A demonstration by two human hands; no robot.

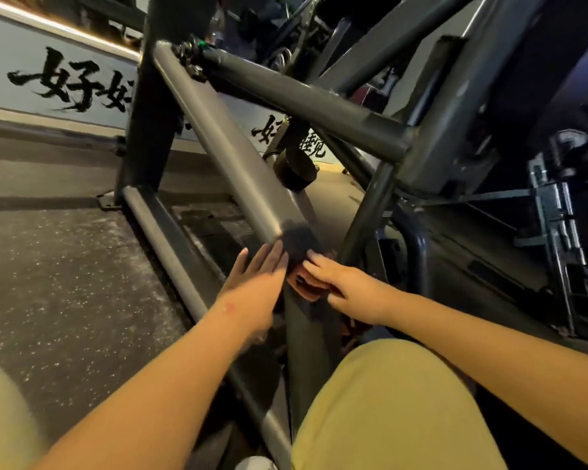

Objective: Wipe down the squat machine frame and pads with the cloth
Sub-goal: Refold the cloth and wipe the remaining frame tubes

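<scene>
Here the right hand (340, 283) presses the reddish cloth (306, 283) against the diagonal frame tube (224, 147), fingers closed over it. The left hand (255, 283) lies flat and open alongside. The tube runs up-left, away from both hands.

The scene is dim and warm-toned. A bright light strip (58, 27) glows along the wall at upper left, and a pale sheen runs down the diagonal frame tube (218, 140). The upper right corner sinks into near black. Wide-angle distortion bends and tilts lines toward the edges. The left hand (255, 283) is smeared by motion blur, and the whole picture is soft and grainy.
</scene>
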